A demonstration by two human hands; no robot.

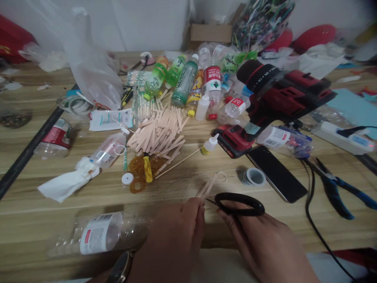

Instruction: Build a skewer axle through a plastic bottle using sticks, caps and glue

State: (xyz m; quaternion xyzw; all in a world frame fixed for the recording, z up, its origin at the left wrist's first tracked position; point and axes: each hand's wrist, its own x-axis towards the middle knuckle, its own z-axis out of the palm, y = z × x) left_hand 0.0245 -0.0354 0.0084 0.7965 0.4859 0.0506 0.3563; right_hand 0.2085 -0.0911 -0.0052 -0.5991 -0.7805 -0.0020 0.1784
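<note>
My left hand (182, 228) pinches thin wooden sticks (208, 188) that point up and away from me. A small loop of thin cord (221, 177) shows at their far end. In my right hand (262, 239) are scissors with black handles (240, 203); the blades reach toward the sticks and are mostly hidden by my fingers. Just beyond the hands stands a small spool (252, 177), with a fine line that seems to run from it toward the sticks. A dark phone (277, 173) lies right of the spool.
A red cordless drill (265, 102) stands at the right, near blue-handled pliers (341, 186) and a power strip (343, 137). Wooden craft sticks (165, 131), rubber bands (138, 169) and a glue bottle (209, 144) lie mid-table. A cut plastic bottle (100, 234) is at front left.
</note>
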